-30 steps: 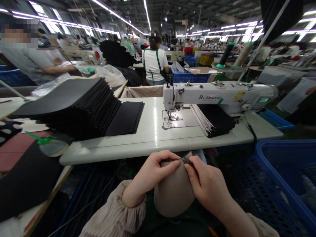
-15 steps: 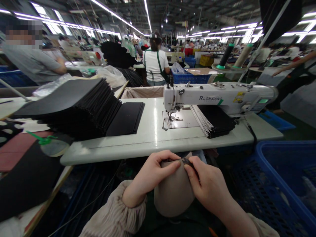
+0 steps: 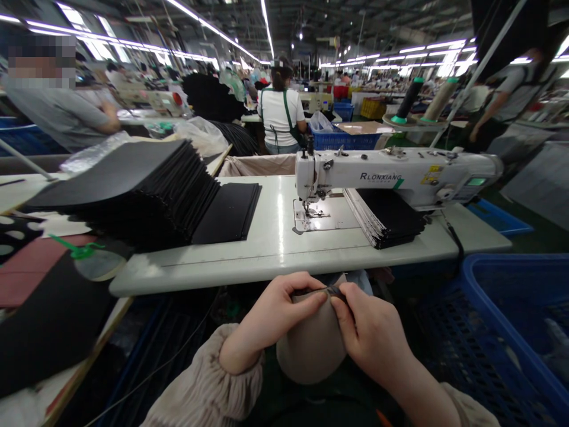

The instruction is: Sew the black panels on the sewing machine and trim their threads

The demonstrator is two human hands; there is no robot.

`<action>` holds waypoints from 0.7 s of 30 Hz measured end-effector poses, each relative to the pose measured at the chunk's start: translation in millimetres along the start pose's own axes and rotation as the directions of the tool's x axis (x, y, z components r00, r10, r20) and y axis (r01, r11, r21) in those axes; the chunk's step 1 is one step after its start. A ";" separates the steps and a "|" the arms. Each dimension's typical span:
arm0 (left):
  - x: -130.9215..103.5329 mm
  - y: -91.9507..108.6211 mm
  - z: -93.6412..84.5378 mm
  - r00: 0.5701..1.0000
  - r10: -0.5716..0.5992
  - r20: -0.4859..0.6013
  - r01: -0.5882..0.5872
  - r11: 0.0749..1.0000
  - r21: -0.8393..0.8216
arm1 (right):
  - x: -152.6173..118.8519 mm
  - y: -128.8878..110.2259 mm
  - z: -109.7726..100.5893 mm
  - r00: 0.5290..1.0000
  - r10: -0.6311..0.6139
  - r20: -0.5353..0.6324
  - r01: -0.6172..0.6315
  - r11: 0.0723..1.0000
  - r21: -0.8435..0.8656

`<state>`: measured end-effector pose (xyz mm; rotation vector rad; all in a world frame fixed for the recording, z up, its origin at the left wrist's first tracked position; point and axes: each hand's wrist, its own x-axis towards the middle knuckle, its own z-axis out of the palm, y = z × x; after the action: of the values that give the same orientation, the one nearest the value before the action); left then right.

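A grey-beige curved piece of material (image 3: pixel 311 347) hangs between my hands, in front of the table's near edge. My left hand (image 3: pixel 288 305) pinches its upper edge from the left, thumb on the near face. From the right, my right hand (image 3: pixel 367 320) grips the same edge, where a small dark strip (image 3: pixel 334 290) shows between the fingers. The fingertips of both hands are close together. Behind them stands a white sewing machine (image 3: pixel 391 173) on the pale table (image 3: pixel 249 261).
On the table, a tall stack of black sheets (image 3: pixel 146 201) and a low pile (image 3: pixel 229 210) lie left; another black stack (image 3: pixel 386 216) sits under the machine arm. A blue basket (image 3: pixel 511 267) stands right. Other people (image 3: pixel 280 112) are beyond.
The piece has tilted slightly, its lower edge a little higher. My hands keep nearly the same grip. At the far right, a person in the background has come further into view.
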<state>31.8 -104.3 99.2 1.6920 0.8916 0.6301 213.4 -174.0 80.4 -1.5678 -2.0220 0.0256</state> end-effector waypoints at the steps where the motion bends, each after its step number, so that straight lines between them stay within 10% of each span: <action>1: -0.1 0.1 0.3 1.000 0.001 -0.001 -0.001 1.000 0.002 | 0.8 -0.4 -0.3 1.000 -0.011 -0.004 0.010 1.000 -0.025; 21: 2.0 -7.8 -2.1 0.999 -0.028 -0.038 0.025 0.996 -0.086 | 0.9 5.3 -5.3 0.996 0.062 0.069 -0.065 0.997 0.041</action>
<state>29.4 -100.4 92.2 1.5938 0.9012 0.6763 220.3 -173.3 83.3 -1.6240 -2.0081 0.1477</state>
